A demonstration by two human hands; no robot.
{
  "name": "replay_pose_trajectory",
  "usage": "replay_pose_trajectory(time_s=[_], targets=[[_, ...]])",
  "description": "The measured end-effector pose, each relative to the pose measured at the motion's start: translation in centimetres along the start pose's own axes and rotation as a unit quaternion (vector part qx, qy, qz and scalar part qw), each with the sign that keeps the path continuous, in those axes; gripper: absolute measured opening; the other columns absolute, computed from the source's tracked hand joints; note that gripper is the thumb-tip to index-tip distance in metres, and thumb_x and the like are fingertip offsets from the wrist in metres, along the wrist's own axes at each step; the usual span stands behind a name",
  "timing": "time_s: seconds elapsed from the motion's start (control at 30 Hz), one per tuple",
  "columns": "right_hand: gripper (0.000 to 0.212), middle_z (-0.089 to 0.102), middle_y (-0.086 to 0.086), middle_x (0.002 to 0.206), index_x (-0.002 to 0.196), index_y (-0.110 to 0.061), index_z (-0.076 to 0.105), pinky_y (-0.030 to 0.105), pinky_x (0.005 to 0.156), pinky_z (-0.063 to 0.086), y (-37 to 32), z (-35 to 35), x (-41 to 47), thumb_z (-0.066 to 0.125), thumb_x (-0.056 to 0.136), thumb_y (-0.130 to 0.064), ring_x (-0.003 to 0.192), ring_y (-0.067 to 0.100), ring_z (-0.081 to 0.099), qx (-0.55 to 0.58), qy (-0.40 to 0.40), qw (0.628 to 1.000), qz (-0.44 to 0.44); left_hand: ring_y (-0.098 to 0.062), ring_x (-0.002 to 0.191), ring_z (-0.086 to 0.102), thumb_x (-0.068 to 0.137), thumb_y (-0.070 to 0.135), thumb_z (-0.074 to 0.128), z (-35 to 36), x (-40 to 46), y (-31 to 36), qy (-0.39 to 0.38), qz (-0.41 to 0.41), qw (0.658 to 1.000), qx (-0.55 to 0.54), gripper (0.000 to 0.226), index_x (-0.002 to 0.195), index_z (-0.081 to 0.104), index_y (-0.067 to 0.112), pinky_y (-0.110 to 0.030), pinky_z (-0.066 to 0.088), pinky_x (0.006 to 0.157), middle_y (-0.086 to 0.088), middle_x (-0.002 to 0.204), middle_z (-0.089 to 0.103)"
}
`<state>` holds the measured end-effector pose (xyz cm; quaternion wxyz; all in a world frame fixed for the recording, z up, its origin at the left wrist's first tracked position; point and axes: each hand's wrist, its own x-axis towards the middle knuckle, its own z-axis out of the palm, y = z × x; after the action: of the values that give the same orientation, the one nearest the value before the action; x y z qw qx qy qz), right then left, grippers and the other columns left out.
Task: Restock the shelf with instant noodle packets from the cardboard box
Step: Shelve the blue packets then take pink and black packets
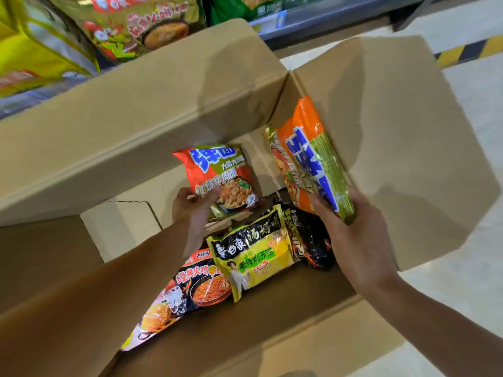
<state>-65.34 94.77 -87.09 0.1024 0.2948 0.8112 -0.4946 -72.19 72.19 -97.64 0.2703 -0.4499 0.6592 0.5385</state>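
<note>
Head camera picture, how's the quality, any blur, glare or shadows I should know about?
Head view: the shelf packets at the top are soft and smeared; glare streaks the orange packet in the right hand and the black packet; hand-shaped shadows fall on the cardboard box flaps; wide-angle bending curves the box edges; the left hand is slightly blurred.

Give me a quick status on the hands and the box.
Both hands each grip an orange noodle packet. Three packets left in the cardboard box. Nothing blocking.
</note>
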Motion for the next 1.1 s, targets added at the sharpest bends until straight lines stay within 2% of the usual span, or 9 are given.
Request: replay_pose_trajectory(time_s=[0.1,0.17,0.33,0.5,0.63,0.73,0.87,0.97,1.1], targets=[[0.030,0.070,-0.015,0.090,0.120,-0.037,0.065,0.007,0.053,0.039,-1.3,-0.3,-1.0,0.066,0.091,-0.044,0.070,0.000,0.057,0.014,-0.008,1.000,0.000,-0.008,0.080,0.054,0.081,0.031,0.081,-2.3,-2.3,1.2,0.023,0.025,0.999,0.007,0.043,0.108,0.050,0.021,-0.030,0.041,0.085,0.008,0.092,0.059],[0.022,0.071,-0.022,0.090,0.113,-0.042,0.064,0.006,0.057,0.043,-2.9,-0.7,-2.0,0.066,0.091,-0.042,0.074,-0.004,0.063,0.027,-0.011,1.000,-0.002,-0.007,0.077,0.054,0.079,0.030,0.082,-4.4,-4.1,2.1,0.033,0.033,0.999,0.016,0.045,0.109,0.050,0.020,-0.025,0.041,0.073,0.002,0.094,0.061],[0.016,0.069,-0.034,0.081,0.091,-0.047,0.060,0.003,0.061,0.045,-7.8,-1.7,-5.7,0.066,0.093,-0.032,0.079,-0.011,0.066,0.055,-0.042,0.998,0.000,-0.019,0.082,0.063,0.076,0.023,0.085,-9.5,-9.9,4.7,0.022,0.057,0.998,0.013,0.042,0.109,0.059,0.014,-0.031,0.046,0.069,-0.004,0.100,0.070],[0.016,0.076,-0.012,0.093,0.105,-0.027,0.071,0.030,0.076,0.058,-13.2,-2.7,-11.1,0.067,0.093,-0.036,0.088,0.005,0.071,0.058,-0.049,0.997,0.017,-0.011,0.079,0.070,0.075,0.014,0.084,-14.5,-17.2,8.0,-0.008,0.076,0.997,-0.028,0.025,0.096,0.073,0.020,-0.031,0.054,0.079,0.006,0.090,0.076],[0.019,0.076,-0.011,0.093,0.110,-0.018,0.072,0.011,0.071,0.048,-19.1,-4.4,-17.0,0.067,0.094,-0.028,0.086,-0.005,0.067,0.049,-0.031,0.998,0.008,-0.007,0.079,0.072,0.078,0.013,0.082,-20.0,-23.7,11.3,-0.035,0.149,0.988,0.002,0.023,0.098,0.073,0.021,-0.023,0.054,0.069,0.008,0.086,0.078],[0.029,0.072,-0.007,0.095,0.117,-0.013,0.069,0.002,0.065,0.041,-24.3,-6.2,-22.0,0.066,0.094,-0.030,0.084,-0.014,0.063,0.026,-0.029,0.999,0.010,-0.013,0.089,0.072,0.081,0.005,0.078,-24.9,-29.4,14.1,-0.077,0.175,0.981,0.034,0.035,0.114,0.069,0.011,-0.028,0.058,0.080,-0.001,0.098,0.078],[0.019,0.060,-0.024,0.089,0.111,-0.019,0.066,-0.002,0.063,0.038,-31.8,-8.7,-29.8,0.066,0.094,-0.029,0.080,-0.025,0.055,0.030,0.000,0.999,0.021,-0.017,0.101,0.072,0.082,0.005,0.077,-31.3,-37.9,18.0,-0.103,0.203,0.973,0.038,0.046,0.125,0.063,0.007,-0.034,0.058,0.091,-0.005,0.111,0.075],[0.024,0.062,-0.025,0.090,0.115,-0.025,0.066,0.002,0.067,0.044,-36.1,-10.1,-35.5,0.067,0.092,-0.034,0.087,-0.016,0.061,0.046,0.025,0.998,0.018,-0.021,0.106,0.070,0.079,0.015,0.081,-36.1,-43.7,20.6,-0.120,0.234,0.963,0.058,0.046,0.122,0.065,0.010,-0.041,0.056,0.093,-0.005,0.113,0.074],[0.012,0.069,-0.020,0.088,0.102,-0.038,0.065,0.005,0.064,0.043,-41.6,-12.1,-41.6,0.068,0.092,-0.033,0.079,-0.012,0.063,0.070,0.049,0.996,-0.006,-0.014,0.101,0.071,0.077,0.024,0.082,-41.4,-50.6,23.9,-0.125,0.300,0.943,0.068,0.047,0.121,0.066,0.015,-0.023,0.057,0.080,0.003,0.110,0.075]])
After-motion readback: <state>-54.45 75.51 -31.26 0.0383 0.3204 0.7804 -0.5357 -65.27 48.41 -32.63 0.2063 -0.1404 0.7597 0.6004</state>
